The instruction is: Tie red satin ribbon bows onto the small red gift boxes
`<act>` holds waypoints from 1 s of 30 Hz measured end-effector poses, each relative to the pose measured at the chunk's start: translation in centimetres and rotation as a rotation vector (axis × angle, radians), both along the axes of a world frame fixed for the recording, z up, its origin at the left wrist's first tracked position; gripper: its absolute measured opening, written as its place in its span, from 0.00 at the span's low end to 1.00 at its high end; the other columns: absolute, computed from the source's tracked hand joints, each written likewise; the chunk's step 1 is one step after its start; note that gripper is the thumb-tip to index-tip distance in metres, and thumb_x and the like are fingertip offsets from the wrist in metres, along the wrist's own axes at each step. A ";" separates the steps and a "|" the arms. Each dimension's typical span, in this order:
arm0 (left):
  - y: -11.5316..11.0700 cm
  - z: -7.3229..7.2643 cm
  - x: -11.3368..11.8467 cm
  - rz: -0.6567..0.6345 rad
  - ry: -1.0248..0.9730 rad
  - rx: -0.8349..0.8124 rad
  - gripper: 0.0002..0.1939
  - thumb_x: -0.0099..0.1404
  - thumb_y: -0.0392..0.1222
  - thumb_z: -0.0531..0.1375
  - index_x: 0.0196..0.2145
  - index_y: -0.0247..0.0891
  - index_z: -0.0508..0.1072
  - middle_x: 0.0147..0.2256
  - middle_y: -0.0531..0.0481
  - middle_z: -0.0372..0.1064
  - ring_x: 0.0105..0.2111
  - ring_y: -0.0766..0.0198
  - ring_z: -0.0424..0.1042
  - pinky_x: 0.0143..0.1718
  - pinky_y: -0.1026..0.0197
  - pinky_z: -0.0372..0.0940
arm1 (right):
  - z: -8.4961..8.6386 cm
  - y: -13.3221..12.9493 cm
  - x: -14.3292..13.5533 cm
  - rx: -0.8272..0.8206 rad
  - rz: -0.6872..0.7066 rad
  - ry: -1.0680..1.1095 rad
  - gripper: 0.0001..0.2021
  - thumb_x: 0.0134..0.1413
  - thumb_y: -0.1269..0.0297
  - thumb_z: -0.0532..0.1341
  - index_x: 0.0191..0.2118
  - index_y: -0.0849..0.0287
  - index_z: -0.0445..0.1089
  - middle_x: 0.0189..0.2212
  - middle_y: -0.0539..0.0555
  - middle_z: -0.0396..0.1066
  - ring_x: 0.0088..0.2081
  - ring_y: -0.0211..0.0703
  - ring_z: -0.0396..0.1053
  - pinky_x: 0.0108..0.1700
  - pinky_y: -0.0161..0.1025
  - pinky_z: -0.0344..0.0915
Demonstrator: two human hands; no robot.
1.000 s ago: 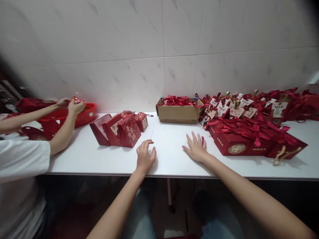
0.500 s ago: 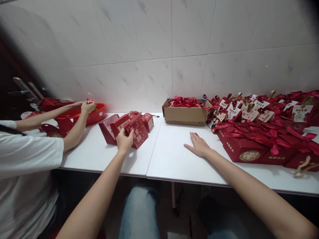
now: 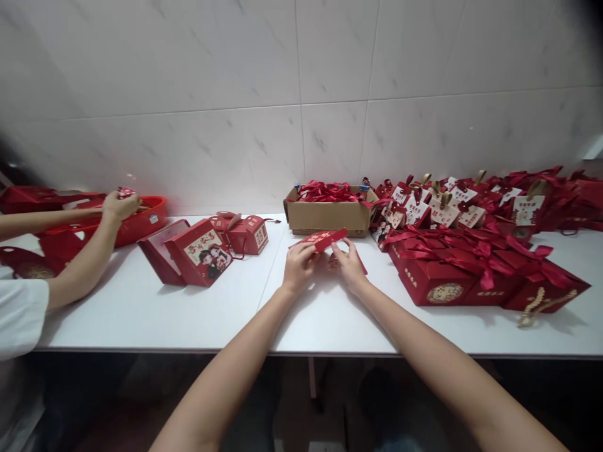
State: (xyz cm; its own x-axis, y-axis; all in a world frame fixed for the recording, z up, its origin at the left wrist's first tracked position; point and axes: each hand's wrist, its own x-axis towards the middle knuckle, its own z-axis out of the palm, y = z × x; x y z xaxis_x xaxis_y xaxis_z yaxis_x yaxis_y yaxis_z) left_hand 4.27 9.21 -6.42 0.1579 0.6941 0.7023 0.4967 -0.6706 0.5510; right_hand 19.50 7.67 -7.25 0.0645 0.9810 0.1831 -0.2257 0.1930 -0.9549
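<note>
A red gift box (image 3: 324, 240) with gold lettering is between my two hands, over the middle of the white table. My left hand (image 3: 300, 267) grips its left side. On the right side, my right hand (image 3: 349, 263) has its fingers closed on the box's edge. Its underside is hidden behind my hands. Just beyond it stands a cardboard tray (image 3: 328, 217) piled with red ribbons (image 3: 330, 191). To the left, another red box (image 3: 200, 254) with a printed couple stands tilted, beside an open-sided red box (image 3: 162, 251).
Red boxes with ribbon bows (image 3: 471, 267) and tagged boxes (image 3: 443, 210) crowd the right of the table (image 3: 235, 320). At left, a co-worker's hands (image 3: 120, 204) hold a small red packet over a red basin (image 3: 153, 220). Small handled boxes (image 3: 252, 235) stand left of the tray.
My left hand has brought one box from the left group to the middle. My right hand has risen from the table and taken hold of it. The view has shifted right.
</note>
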 end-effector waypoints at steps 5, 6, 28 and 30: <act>0.3 -1.9 0.3 0.100 0.354 0.128 0.15 0.59 0.35 0.56 0.41 0.48 0.76 0.44 0.45 0.71 0.46 0.53 0.66 0.50 0.50 0.54 | -0.3 0.8 0.3 -0.204 0.318 0.361 0.14 0.49 0.54 0.61 0.38 0.58 0.66 0.32 0.54 0.71 0.32 0.44 0.70 0.37 0.42 0.69; 0.0 -2.0 0.2 0.099 0.414 0.154 0.15 0.60 0.36 0.56 0.42 0.47 0.75 0.44 0.45 0.71 0.46 0.53 0.66 0.49 0.50 0.55 | -0.6 1.1 0.2 -0.213 0.312 0.360 0.12 0.48 0.56 0.62 0.35 0.58 0.67 0.31 0.54 0.72 0.32 0.44 0.70 0.37 0.42 0.69; 0.4 0.6 -1.2 -0.086 0.183 0.358 0.08 0.63 0.40 0.56 0.38 0.43 0.75 0.38 0.49 0.77 0.38 0.62 0.75 0.42 0.57 0.62 | 0.3 0.6 2.0 0.731 -0.318 -0.683 0.08 0.55 0.62 0.58 0.41 0.55 0.69 0.40 0.54 0.74 0.43 0.45 0.70 0.48 0.43 0.64; 0.5 0.8 -1.5 -0.056 0.118 0.331 0.08 0.63 0.40 0.57 0.38 0.43 0.75 0.38 0.49 0.77 0.38 0.61 0.75 0.42 0.57 0.63 | 0.2 1.1 2.3 0.678 -0.404 -0.637 0.10 0.58 0.61 0.53 0.42 0.57 0.67 0.42 0.57 0.71 0.45 0.45 0.68 0.49 0.43 0.63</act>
State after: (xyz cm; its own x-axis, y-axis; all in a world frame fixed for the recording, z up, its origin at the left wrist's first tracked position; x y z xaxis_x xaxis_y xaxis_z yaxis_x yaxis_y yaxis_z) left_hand 2.75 9.73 -5.67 0.2825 0.4201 0.8624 0.5013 -0.8311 0.2406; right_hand 21.84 8.79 -7.03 0.0649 0.5836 0.8094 0.4891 0.6884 -0.5356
